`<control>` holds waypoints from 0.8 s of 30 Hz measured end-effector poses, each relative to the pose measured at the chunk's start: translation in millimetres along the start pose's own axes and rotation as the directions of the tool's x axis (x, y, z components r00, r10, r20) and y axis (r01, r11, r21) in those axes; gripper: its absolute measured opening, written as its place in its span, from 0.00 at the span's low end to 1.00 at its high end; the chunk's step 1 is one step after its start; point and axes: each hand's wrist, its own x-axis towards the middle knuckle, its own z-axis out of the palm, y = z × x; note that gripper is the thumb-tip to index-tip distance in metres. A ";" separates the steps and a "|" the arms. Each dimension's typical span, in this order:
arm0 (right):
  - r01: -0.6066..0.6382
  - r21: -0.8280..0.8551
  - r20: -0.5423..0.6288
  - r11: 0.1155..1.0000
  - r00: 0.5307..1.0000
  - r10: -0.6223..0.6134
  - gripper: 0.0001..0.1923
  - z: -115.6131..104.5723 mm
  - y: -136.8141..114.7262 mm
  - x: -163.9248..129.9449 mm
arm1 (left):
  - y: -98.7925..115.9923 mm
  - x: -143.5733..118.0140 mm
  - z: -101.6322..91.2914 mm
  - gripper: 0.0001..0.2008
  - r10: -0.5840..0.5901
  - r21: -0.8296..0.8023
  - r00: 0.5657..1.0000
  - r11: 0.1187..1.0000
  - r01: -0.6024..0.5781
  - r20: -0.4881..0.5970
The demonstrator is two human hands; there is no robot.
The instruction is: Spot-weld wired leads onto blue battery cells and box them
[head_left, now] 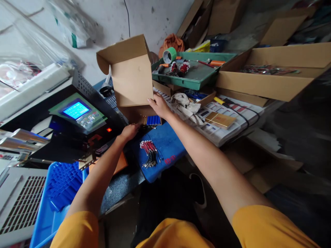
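A cardboard box (133, 81) stands with its lid raised at the back of the blue work surface. My right hand (159, 106) is closed on the right edge of the lid. Blue cylindrical cells (153, 120) lie in a row inside the box. At the box's lower front left, my left hand (130, 132) has its fingers curled together; what they hold is too dark to make out. A bundle of red and black wires with white connectors (150, 153) rests on the blue mat (168, 141) in front of the box.
To the left is a black machine with a lit display (76, 109). Below it, a blue bin (42, 210) holds blue parts. A green tray (196, 81) with tape (169, 55) and tools stands behind right, beside an open carton (263, 84) of wires. A gold box (220, 120) lies nearer.
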 end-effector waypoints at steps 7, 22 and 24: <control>0.000 -0.015 -0.003 1.000 1.000 0.000 0.20 0.7 0.8 0.1 | 2.3 -6.4 4.9 0.11 0.124 -0.043 0.992 0.991 -0.124 0.005; 0.009 -0.036 0.000 0.999 1.000 -0.009 0.20 1.3 1.3 1.1 | 11.3 -11.2 1.3 0.10 0.046 -0.016 0.999 0.999 -0.046 -0.010; 0.006 -0.035 0.005 0.999 1.000 -0.006 0.20 1.3 1.7 1.1 | 6.0 -17.4 -7.2 0.10 0.022 -0.015 0.996 1.000 -0.023 -0.084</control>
